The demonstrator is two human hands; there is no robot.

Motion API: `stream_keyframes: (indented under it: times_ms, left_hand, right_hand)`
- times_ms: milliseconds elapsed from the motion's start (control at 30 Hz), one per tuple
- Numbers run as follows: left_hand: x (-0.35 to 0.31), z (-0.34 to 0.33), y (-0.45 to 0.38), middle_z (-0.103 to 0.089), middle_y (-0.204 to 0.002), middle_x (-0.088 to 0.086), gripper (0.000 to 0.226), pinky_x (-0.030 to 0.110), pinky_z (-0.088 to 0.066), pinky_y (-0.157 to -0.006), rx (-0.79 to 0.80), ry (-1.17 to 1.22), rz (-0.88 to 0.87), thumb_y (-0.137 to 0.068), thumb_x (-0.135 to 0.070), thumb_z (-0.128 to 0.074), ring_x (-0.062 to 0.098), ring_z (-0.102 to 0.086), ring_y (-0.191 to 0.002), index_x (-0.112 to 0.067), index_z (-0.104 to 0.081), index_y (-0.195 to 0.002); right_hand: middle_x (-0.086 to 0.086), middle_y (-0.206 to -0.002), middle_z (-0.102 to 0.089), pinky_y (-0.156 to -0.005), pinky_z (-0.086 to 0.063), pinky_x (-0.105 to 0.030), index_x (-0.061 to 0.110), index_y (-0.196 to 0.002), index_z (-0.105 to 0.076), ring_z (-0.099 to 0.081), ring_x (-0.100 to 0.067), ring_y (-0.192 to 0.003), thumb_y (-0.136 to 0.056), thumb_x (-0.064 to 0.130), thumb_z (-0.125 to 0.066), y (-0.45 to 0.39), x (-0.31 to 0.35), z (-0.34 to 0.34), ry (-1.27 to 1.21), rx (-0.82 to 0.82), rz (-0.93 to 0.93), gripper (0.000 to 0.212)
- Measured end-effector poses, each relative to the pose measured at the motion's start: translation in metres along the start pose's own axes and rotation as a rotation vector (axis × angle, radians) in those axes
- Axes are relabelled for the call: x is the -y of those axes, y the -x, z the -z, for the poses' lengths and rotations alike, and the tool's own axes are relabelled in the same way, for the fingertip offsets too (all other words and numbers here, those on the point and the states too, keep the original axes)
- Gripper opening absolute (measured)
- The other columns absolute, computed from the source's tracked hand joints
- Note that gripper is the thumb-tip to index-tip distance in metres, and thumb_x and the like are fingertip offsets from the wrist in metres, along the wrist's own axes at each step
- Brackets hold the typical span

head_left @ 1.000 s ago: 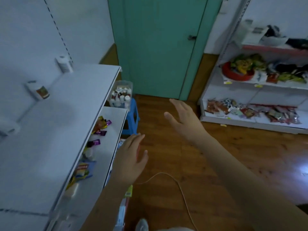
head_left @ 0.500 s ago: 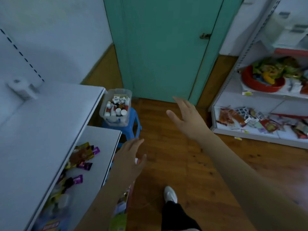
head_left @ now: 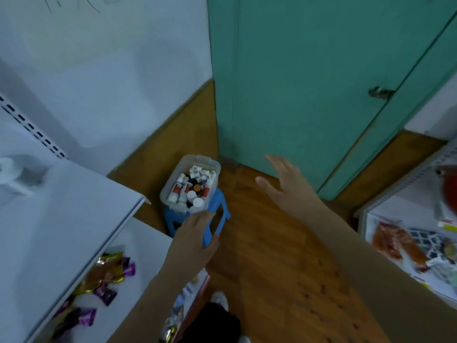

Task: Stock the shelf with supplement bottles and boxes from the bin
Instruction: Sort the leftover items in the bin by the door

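A clear plastic bin (head_left: 173,180) full of supplement bottles (head_left: 191,188) stands on a small blue stool (head_left: 222,216) in the corner by the green door. My left hand (head_left: 195,240) is open, fingers stretched out just below the bin over the stool, holding nothing. My right hand (head_left: 284,184) is open to the right of the bin, fingers spread above the wooden floor. The white shelf (head_left: 64,219) lies at the left, with one blurred white bottle (head_left: 10,174) on its top board.
Candy wrappers (head_left: 108,271) lie on the lower board of the left shelf. A second white shelf (head_left: 395,219) with snack packs stands at the right. The green door (head_left: 309,82) is shut straight ahead. My shoe and dark trouser leg (head_left: 215,318) show at the bottom.
The view has swung toward the bin, which now sits nearer and larger. My left hand has moved forward to the stool below the bin. My right hand stays spread beside it.
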State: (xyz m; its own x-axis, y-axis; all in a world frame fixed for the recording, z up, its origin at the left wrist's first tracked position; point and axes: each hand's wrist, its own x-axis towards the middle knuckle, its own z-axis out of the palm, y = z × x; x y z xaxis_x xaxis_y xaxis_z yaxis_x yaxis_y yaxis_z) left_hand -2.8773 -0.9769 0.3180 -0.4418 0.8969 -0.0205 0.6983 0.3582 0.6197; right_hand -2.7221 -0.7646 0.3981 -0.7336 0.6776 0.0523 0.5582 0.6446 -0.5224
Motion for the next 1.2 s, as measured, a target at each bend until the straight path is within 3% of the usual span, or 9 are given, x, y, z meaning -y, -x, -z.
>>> stream_keyframes:
  times_ms: [267,433,500,600,733,800,967,1033,1200]
  left_hand:
    - [0.044,-0.008,-0.122,-0.05,-0.137,0.0,0.049,0.038,-0.047,-0.102,-0.06,0.065,0.121,-0.096,-0.037,-0.058,0.018,-0.048,-0.125,-0.018,-0.048,-0.14]
    - [0.066,0.0,-0.172,-0.048,-0.137,-0.002,0.068,0.041,-0.05,-0.097,-0.116,0.169,0.302,-0.088,-0.062,-0.036,0.019,-0.049,-0.122,-0.022,-0.043,-0.144]
    - [0.079,0.002,-0.189,-0.047,-0.14,0.0,0.058,0.042,-0.05,-0.097,-0.134,0.196,0.352,-0.094,-0.055,-0.044,0.021,-0.049,-0.124,-0.024,-0.044,-0.142]
    - [0.094,0.002,-0.206,-0.049,-0.137,0.002,0.044,0.033,-0.046,-0.095,-0.212,0.213,0.444,-0.097,-0.032,-0.057,0.021,-0.048,-0.124,-0.021,-0.048,-0.139]
    - [0.117,-0.002,-0.216,-0.05,-0.134,0.002,0.042,0.031,-0.043,-0.097,-0.247,0.246,0.59,-0.098,-0.025,-0.057,0.022,-0.048,-0.122,-0.018,-0.049,-0.139]
    - [0.131,-0.007,-0.22,-0.05,-0.137,0.005,0.045,0.038,-0.044,-0.101,-0.264,0.266,0.667,-0.098,-0.028,-0.058,0.025,-0.049,-0.124,-0.017,-0.049,-0.14]
    - [0.157,-0.016,-0.236,-0.052,-0.136,0.013,0.054,0.038,-0.041,-0.101,-0.292,0.307,0.94,-0.095,-0.041,-0.054,0.031,-0.05,-0.124,-0.012,-0.049,-0.14]
    - [0.161,-0.023,-0.244,-0.052,-0.138,0.013,0.051,0.039,-0.041,-0.102,-0.333,0.309,1.05,-0.096,-0.034,-0.059,0.03,-0.049,-0.127,-0.013,-0.049,-0.141]
    - [0.169,-0.058,-0.268,-0.06,-0.127,0.015,0.057,0.039,-0.046,-0.095,-0.337,0.378,1.257,-0.088,-0.038,-0.059,0.032,-0.059,-0.114,-0.009,-0.054,-0.136]
  right_hand:
    - [-0.003,-0.154,-0.036,-0.116,-0.025,-0.035,0.019,-0.152,-0.031,-0.032,-0.02,-0.142,-0.098,0.053,-0.047,-0.156,-0.009,-0.02,-0.022,0.089,0.095,0.066]
    - [-0.002,-0.155,-0.036,-0.114,-0.023,-0.03,0.02,-0.153,-0.031,-0.032,-0.019,-0.142,-0.099,0.05,-0.048,-0.242,0.009,-0.023,0.042,0.181,0.22,0.064]
    - [-0.002,-0.154,-0.037,-0.113,-0.023,-0.029,0.02,-0.152,-0.032,-0.033,-0.019,-0.142,-0.099,0.049,-0.049,-0.274,0.011,-0.03,0.043,0.204,0.265,0.063]
    - [-0.002,-0.153,-0.038,-0.114,-0.027,-0.033,0.02,-0.152,-0.033,-0.034,-0.018,-0.141,-0.098,0.051,-0.048,-0.314,0.014,-0.05,0.026,0.267,0.301,0.064]
    - [-0.001,-0.154,-0.037,-0.117,-0.027,-0.033,0.019,-0.153,-0.032,-0.032,-0.017,-0.141,-0.097,0.056,-0.046,-0.367,0.018,-0.089,0.017,0.405,0.398,0.068]
    - [-0.001,-0.155,-0.035,-0.117,-0.026,-0.034,0.019,-0.153,-0.031,-0.03,-0.017,-0.142,-0.098,0.053,-0.049,-0.397,0.017,-0.111,0.028,0.491,0.456,0.068]
    - [-0.002,-0.157,-0.03,-0.114,-0.035,-0.042,0.02,-0.155,-0.027,-0.029,-0.021,-0.142,-0.098,0.054,-0.048,-0.474,0.019,-0.161,0.063,0.722,0.56,0.069]
    - [-0.004,-0.158,-0.03,-0.116,-0.029,-0.036,0.019,-0.155,-0.026,-0.029,-0.022,-0.144,-0.099,0.052,-0.048,-0.501,0.02,-0.18,0.099,0.805,0.625,0.069]
    - [-0.006,-0.156,-0.033,-0.112,-0.033,-0.038,0.017,-0.154,-0.028,-0.034,-0.024,-0.142,-0.1,0.046,-0.049,-0.542,0.006,-0.246,0.18,1.011,0.683,0.064]
